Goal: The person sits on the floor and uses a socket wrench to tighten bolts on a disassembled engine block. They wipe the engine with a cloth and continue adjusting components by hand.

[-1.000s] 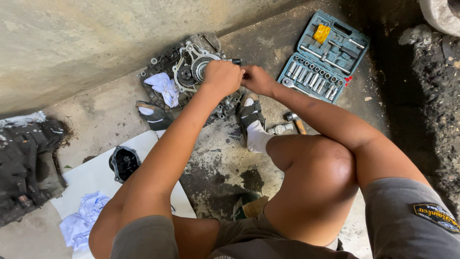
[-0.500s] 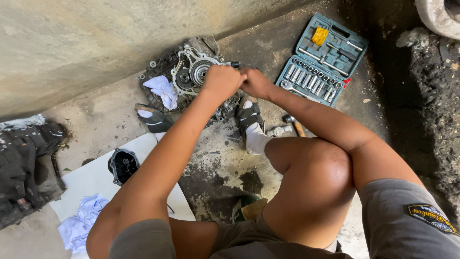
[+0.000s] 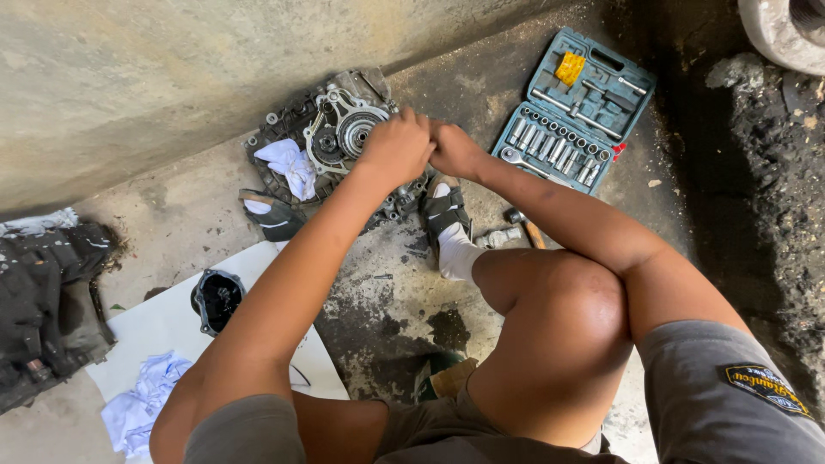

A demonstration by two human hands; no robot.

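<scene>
A dirty metal engine case (image 3: 331,137) with gears lies on the concrete floor by the wall, a white rag (image 3: 290,165) resting on it. My left hand (image 3: 397,148) is clenched at the case's right edge. My right hand (image 3: 454,151) is closed right against it, knuckles touching. Whatever they grip is hidden between the fingers. My foot in a white sock and black sandal (image 3: 449,225) sits just below both hands.
An open teal socket set (image 3: 574,110) lies to the right. A hammer (image 3: 524,225) and small metal part (image 3: 497,237) rest near the foot. A black cover (image 3: 216,297) and a crumpled rag (image 3: 137,411) lie on a white sheet (image 3: 163,331). Dark machine parts (image 3: 43,301) sit at left.
Both hands stay clenched together at the case's edge, with only a slight shift of the view.
</scene>
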